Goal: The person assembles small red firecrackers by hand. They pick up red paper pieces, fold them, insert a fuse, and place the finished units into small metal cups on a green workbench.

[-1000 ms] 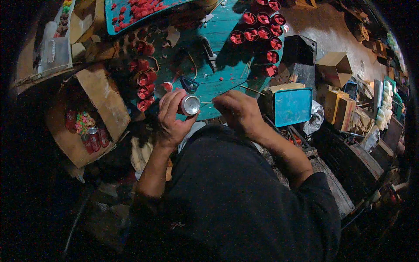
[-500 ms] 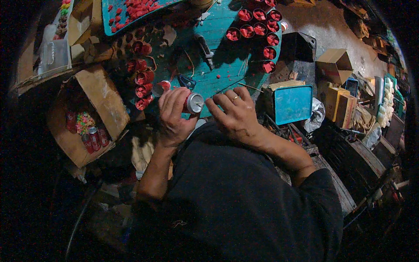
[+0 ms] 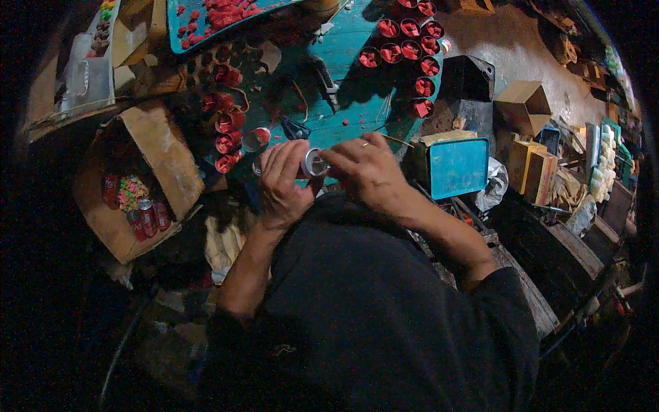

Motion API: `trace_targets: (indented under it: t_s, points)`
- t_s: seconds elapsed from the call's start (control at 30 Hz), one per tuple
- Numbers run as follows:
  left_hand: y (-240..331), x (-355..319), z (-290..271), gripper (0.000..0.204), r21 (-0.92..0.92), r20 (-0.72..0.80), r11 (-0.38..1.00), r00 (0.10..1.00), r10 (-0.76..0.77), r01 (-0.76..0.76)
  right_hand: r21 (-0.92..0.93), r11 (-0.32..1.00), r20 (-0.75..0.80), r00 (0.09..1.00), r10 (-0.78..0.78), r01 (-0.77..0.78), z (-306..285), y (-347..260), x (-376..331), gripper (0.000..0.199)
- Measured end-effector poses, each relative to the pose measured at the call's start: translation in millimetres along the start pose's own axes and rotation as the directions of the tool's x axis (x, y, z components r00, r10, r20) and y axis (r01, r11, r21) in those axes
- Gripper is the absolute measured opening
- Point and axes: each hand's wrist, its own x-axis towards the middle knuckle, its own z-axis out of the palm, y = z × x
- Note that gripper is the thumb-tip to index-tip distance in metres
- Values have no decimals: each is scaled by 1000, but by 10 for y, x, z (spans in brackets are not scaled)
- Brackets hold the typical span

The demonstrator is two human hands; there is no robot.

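Observation:
My left hand is wrapped round a drinks can, its silver end turned toward my right hand. My right hand has its fingers bent and pressed together at that silver end. Whatever is between those fingers, if anything, is hidden. Just beyond the can lie dark-handled scissors and a short red-and-white tube-like piece. Farther off on the teal table rests a dark, long-handled tool.
Round containers of red pieces stand at the table's right side, with more red containers at the left. A blue tray holds red chunks. A cardboard box at left contains red cans. A blue panel stands right.
My right hand has moved left and its fingers have come onto the can's silver end. My left hand, with the can, has shifted slightly right.

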Motion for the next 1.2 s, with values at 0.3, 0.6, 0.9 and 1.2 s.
trace_targets:
  t_s: [0.3, 0.6, 0.9, 1.2]
  points:
    - [-45, 9, 40, 64, 59, -9, 997, 999, 52, -52, -192, 981, 77, 997, -19, 33, -113, 2, 27, 23]
    - [0, 50, -71, 56, 9, 75, 993, 990, 117, -118, -247, 962, 60, 993, -106, 117, -6, -55, 54, 22]
    - [33, -31, -110, 69, -63, 103, 998, 995, -15, 21, 56, 997, 75, 996, 57, -62, -197, -10, -49, 21]
    - [43, -38, -67, 70, -99, 109, 995, 994, -5, 16, 260, 950, 64, 984, 165, -176, -87, -13, -86, 23]
